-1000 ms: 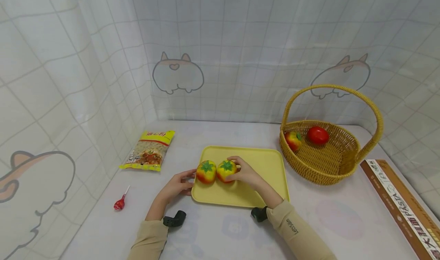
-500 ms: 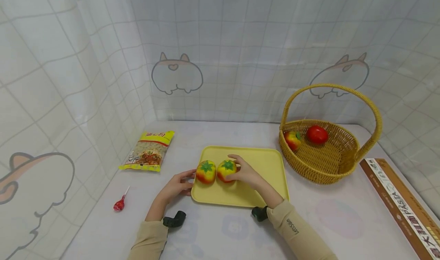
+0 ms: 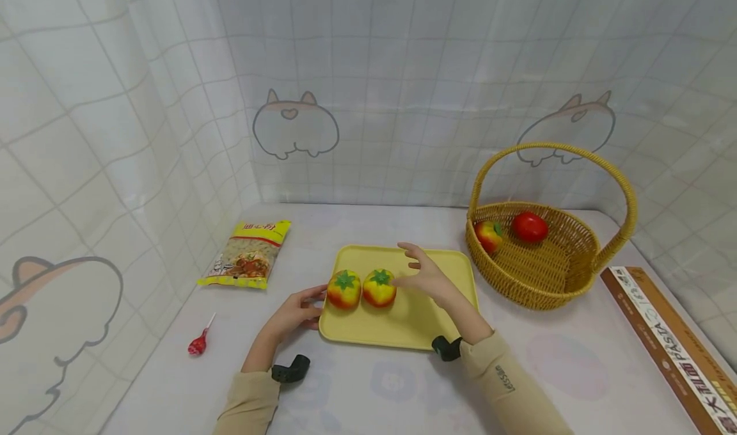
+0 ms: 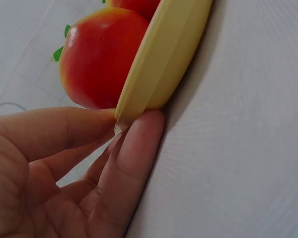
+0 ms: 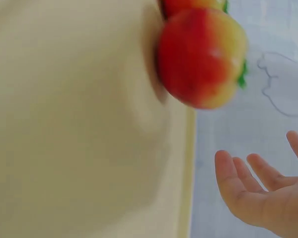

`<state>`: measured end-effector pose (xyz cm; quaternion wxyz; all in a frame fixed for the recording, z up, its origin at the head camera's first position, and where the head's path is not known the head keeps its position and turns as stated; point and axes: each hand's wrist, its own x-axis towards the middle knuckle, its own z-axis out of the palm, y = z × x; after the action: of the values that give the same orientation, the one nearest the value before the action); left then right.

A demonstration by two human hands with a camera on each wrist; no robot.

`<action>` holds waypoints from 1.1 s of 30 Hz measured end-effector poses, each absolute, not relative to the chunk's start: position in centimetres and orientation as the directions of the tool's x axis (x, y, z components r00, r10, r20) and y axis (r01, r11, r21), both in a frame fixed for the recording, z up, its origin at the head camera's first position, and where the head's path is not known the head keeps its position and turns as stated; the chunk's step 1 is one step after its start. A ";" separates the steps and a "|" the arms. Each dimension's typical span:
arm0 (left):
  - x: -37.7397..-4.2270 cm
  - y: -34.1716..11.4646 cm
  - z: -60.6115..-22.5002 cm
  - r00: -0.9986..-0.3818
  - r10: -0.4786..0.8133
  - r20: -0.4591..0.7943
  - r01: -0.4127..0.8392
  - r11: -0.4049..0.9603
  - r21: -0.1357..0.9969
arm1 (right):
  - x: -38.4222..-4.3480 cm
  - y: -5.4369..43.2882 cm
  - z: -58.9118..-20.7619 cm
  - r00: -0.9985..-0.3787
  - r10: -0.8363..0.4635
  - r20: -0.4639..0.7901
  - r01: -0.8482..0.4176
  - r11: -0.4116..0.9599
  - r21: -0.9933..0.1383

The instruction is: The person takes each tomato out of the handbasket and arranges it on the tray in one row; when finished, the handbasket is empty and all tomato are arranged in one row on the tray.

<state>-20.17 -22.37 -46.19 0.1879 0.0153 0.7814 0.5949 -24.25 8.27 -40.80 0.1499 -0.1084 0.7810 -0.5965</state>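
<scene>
A yellow tray point(image 3: 386, 329) lies on the table in the head view, with two round red-and-yellow toy fruits with green star-shaped tops on its left half. At the tray's left edge my left hand point(image 3: 293, 312) pinches the rim; the left wrist view shows thumb and fingers point(image 4: 139, 148) at that edge. The left toy fruit point(image 3: 343, 291) sits just inside, near those fingertips. My right hand point(image 3: 428, 278) hovers over the tray with spread fingers and nothing in them, right of the other toy fruit point(image 3: 379, 289). In the right wrist view, a gap separates its fingers point(image 5: 226, 171) from the near fruit point(image 5: 201, 59).
A wicker basket point(image 3: 541, 297) at the back right contains a red-and-yellow fruit point(image 3: 488, 237) and a shiny red one point(image 3: 530, 228). Left of the tray are a food bag point(image 3: 247, 256) and a red lollipop point(image 3: 198, 344). A long pasta box point(image 3: 673, 352) lies along the right edge.
My right hand has let go of the right toy fruit and moved up and to the right, its fingers spreading. The fruit stays on the tray, and my left hand holds its place.
</scene>
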 end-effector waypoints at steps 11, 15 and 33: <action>-20.3 -22.4 -47.0 -0.930 0.248 -0.273 -0.199 0.287 0.937 | -24.6 11.9 -38.7 -0.952 -0.300 -0.056 -0.020 0.245 -0.969; -20.3 -22.5 -47.4 -0.930 0.244 -0.276 -0.203 0.284 0.937 | -24.6 13.0 -38.0 -0.957 -0.284 -0.051 -0.017 0.231 -0.973; -20.6 -22.8 -47.0 -0.927 0.265 -0.264 -0.187 0.281 0.941 | -25.6 18.7 -36.9 -0.981 -0.176 0.077 -0.106 0.165 -0.981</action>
<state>-20.63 -22.79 -47.03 0.1889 0.0250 0.7776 0.5992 -25.61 18.67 -36.94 0.0271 -0.0924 0.7628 -0.6394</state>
